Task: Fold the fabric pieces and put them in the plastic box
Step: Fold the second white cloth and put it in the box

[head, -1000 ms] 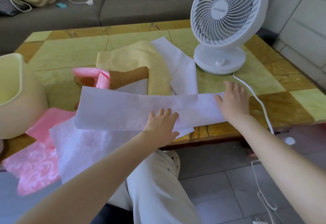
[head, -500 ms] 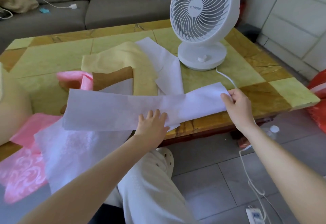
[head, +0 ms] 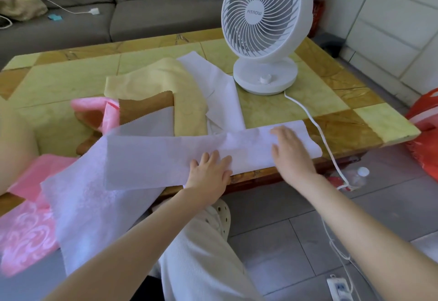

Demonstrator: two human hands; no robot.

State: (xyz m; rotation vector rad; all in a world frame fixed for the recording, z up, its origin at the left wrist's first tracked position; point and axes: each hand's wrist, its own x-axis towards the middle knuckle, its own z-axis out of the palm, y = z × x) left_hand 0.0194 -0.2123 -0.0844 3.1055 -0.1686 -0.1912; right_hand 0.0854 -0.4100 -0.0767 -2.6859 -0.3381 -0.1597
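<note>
1. Right grip no longer pinches white fabric strip: released, palm flat on its right end.
2. Left grip released, flat on strip's middle.
3. Strip lies along table front edge.

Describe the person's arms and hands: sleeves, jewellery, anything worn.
The left hand and right hand are bare: no gloves, rings or watch visible. The left arm and right arm show no sleeve as far as the frame reaches.
</note>
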